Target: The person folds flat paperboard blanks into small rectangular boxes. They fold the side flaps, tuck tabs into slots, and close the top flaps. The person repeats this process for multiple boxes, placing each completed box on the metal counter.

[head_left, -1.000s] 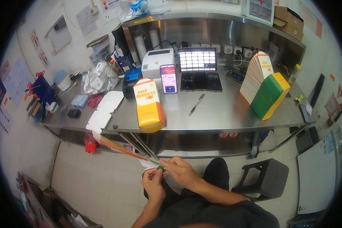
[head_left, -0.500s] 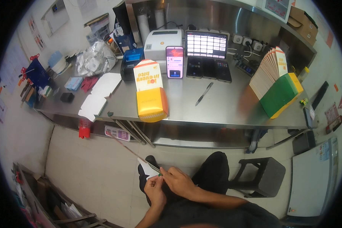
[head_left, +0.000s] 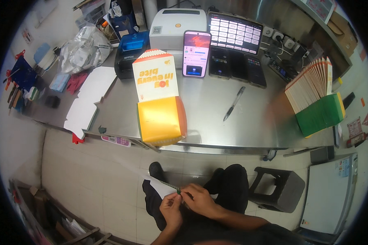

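Note:
Low over my lap, my left hand [head_left: 171,209] and my right hand [head_left: 199,200] pinch the edge of a cardboard sheet [head_left: 159,189], white on the face I see and with a dark green edge. My fingertips meet close together there, and part of the sheet is hidden behind them. On the steel table [head_left: 208,126] ahead stands a yellow carton [head_left: 159,120] with its white printed flap raised. To its left lie white flat carton blanks [head_left: 84,100], reaching over the front edge.
A green and yellow box [head_left: 321,116] full of folded cartons stands at the right. Between lie a pen [head_left: 234,104], an upright phone [head_left: 196,55], more phones [head_left: 238,68], a tablet [head_left: 235,32] and a white printer [head_left: 178,26]. A grey stool [head_left: 288,192] stands on the floor.
The view has tilted and shifted, so the table and its things look larger and nearer. Both hands keep their pinch on the cardboard sheet, which shows more of its white face.

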`<action>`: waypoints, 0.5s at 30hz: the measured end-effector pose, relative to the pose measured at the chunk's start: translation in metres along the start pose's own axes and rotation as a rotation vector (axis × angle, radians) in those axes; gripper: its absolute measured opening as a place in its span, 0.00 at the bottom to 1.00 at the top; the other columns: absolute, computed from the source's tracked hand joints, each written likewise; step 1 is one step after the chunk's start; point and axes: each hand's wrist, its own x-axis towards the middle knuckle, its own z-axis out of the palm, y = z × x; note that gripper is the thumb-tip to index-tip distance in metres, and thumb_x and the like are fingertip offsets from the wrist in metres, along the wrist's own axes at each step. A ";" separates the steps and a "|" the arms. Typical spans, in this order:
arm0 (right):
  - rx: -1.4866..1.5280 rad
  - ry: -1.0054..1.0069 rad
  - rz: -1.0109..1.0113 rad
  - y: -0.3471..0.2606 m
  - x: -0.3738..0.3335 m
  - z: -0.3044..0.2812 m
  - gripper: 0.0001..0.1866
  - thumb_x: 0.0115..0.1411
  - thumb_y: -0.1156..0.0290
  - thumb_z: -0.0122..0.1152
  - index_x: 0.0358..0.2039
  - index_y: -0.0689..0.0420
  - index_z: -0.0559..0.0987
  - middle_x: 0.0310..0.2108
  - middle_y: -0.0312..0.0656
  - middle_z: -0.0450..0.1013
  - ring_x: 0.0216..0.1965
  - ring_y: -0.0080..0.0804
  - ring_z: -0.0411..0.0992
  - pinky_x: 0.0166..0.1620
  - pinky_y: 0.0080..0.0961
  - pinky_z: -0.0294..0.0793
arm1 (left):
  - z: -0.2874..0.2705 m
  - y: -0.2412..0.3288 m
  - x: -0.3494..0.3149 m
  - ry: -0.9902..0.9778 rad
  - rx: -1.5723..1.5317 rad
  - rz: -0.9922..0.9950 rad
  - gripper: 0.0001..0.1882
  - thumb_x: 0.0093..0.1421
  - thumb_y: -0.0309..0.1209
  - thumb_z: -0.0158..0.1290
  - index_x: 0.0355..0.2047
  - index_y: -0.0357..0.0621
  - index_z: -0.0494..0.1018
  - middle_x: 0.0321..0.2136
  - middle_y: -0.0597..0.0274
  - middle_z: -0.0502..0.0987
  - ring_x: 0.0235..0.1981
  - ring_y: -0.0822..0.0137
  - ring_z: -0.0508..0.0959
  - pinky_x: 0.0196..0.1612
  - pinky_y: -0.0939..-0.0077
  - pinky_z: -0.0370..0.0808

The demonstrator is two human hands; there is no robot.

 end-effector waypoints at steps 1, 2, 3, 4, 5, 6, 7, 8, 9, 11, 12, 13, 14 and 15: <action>0.033 -0.003 0.027 0.002 0.003 0.000 0.05 0.64 0.75 0.65 0.40 0.61 0.81 0.38 0.48 0.80 0.40 0.51 0.80 0.44 0.40 0.80 | 0.002 -0.003 0.005 -0.003 -0.014 -0.021 0.06 0.68 0.22 0.61 0.44 0.34 0.78 0.36 0.62 0.82 0.35 0.76 0.80 0.44 0.80 0.79; 0.066 -0.005 0.054 0.004 0.007 -0.001 0.05 0.65 0.75 0.64 0.40 0.61 0.80 0.39 0.48 0.79 0.41 0.51 0.79 0.44 0.41 0.80 | 0.003 -0.005 0.009 -0.012 -0.036 -0.033 0.06 0.68 0.22 0.61 0.44 0.34 0.77 0.37 0.61 0.82 0.36 0.75 0.80 0.44 0.79 0.80; 0.080 -0.003 0.069 0.007 0.010 -0.001 0.05 0.65 0.75 0.64 0.40 0.61 0.80 0.39 0.48 0.79 0.41 0.51 0.79 0.45 0.40 0.80 | 0.005 -0.007 0.013 -0.020 -0.058 -0.044 0.06 0.69 0.23 0.60 0.44 0.34 0.76 0.37 0.60 0.82 0.36 0.74 0.81 0.44 0.78 0.81; 0.094 -0.001 0.084 0.010 0.012 -0.001 0.05 0.65 0.75 0.64 0.40 0.61 0.81 0.39 0.48 0.79 0.41 0.50 0.80 0.45 0.39 0.80 | 0.006 -0.009 0.017 -0.025 -0.092 -0.071 0.06 0.69 0.23 0.59 0.44 0.35 0.75 0.38 0.60 0.82 0.36 0.73 0.81 0.44 0.78 0.81; 0.119 0.009 0.094 0.013 0.014 -0.001 0.05 0.65 0.75 0.65 0.40 0.62 0.81 0.40 0.48 0.80 0.41 0.49 0.80 0.45 0.38 0.80 | 0.007 -0.009 0.020 -0.031 -0.125 -0.098 0.06 0.70 0.23 0.59 0.44 0.35 0.75 0.39 0.59 0.82 0.37 0.73 0.81 0.44 0.77 0.81; 0.129 0.004 0.126 0.016 0.016 -0.001 0.05 0.65 0.75 0.65 0.40 0.62 0.81 0.40 0.48 0.80 0.42 0.47 0.80 0.45 0.37 0.80 | 0.009 -0.010 0.022 -0.036 -0.159 -0.124 0.06 0.70 0.22 0.58 0.45 0.35 0.74 0.39 0.59 0.82 0.37 0.73 0.81 0.44 0.77 0.82; 0.151 0.005 0.154 0.019 0.017 -0.001 0.05 0.65 0.75 0.65 0.40 0.62 0.82 0.41 0.48 0.80 0.42 0.46 0.80 0.46 0.35 0.80 | 0.010 -0.010 0.024 -0.040 -0.176 -0.136 0.06 0.70 0.23 0.58 0.44 0.35 0.74 0.40 0.58 0.81 0.38 0.72 0.81 0.45 0.76 0.82; 0.185 0.009 0.184 0.021 0.018 -0.001 0.06 0.65 0.75 0.66 0.40 0.63 0.82 0.41 0.47 0.80 0.42 0.44 0.81 0.46 0.34 0.80 | 0.011 -0.010 0.026 -0.044 -0.193 -0.147 0.06 0.71 0.23 0.58 0.44 0.35 0.74 0.40 0.58 0.81 0.39 0.72 0.81 0.46 0.75 0.82; 0.203 0.003 0.203 0.024 0.019 -0.001 0.06 0.65 0.75 0.66 0.40 0.63 0.83 0.42 0.47 0.80 0.43 0.43 0.81 0.46 0.33 0.80 | 0.013 -0.010 0.027 -0.050 -0.222 -0.154 0.06 0.71 0.23 0.57 0.44 0.35 0.74 0.41 0.57 0.81 0.39 0.71 0.82 0.46 0.74 0.82; 0.279 -0.003 0.253 0.028 0.021 -0.002 0.06 0.65 0.75 0.66 0.40 0.63 0.84 0.42 0.47 0.81 0.43 0.41 0.81 0.46 0.32 0.80 | 0.013 -0.008 0.030 -0.064 -0.239 -0.178 0.06 0.71 0.23 0.57 0.44 0.34 0.73 0.41 0.56 0.81 0.41 0.71 0.82 0.50 0.72 0.83; 0.269 -0.009 0.251 0.029 0.021 -0.003 0.06 0.65 0.75 0.66 0.40 0.63 0.84 0.42 0.47 0.81 0.43 0.40 0.81 0.46 0.31 0.79 | 0.013 -0.007 0.032 -0.074 -0.254 -0.186 0.06 0.71 0.23 0.57 0.45 0.33 0.73 0.41 0.56 0.81 0.41 0.70 0.82 0.52 0.72 0.83; 0.270 -0.013 0.254 0.030 0.022 -0.004 0.06 0.65 0.75 0.66 0.40 0.63 0.84 0.42 0.47 0.81 0.44 0.40 0.81 0.46 0.31 0.79 | 0.014 -0.007 0.035 -0.091 -0.254 -0.185 0.06 0.71 0.23 0.56 0.44 0.33 0.73 0.41 0.55 0.81 0.42 0.70 0.82 0.53 0.70 0.83; 0.285 -0.014 0.262 0.030 0.024 -0.005 0.06 0.65 0.75 0.66 0.40 0.63 0.84 0.43 0.47 0.81 0.44 0.39 0.81 0.46 0.30 0.79 | 0.013 -0.006 0.037 -0.107 -0.254 -0.184 0.05 0.72 0.23 0.56 0.44 0.33 0.73 0.41 0.55 0.81 0.42 0.69 0.82 0.53 0.69 0.83; 0.274 -0.016 0.247 0.031 0.025 -0.006 0.06 0.65 0.75 0.66 0.40 0.63 0.84 0.43 0.47 0.80 0.44 0.39 0.81 0.46 0.30 0.79 | 0.014 -0.005 0.040 -0.123 -0.253 -0.182 0.05 0.72 0.23 0.55 0.44 0.33 0.73 0.41 0.55 0.81 0.43 0.69 0.83 0.54 0.68 0.83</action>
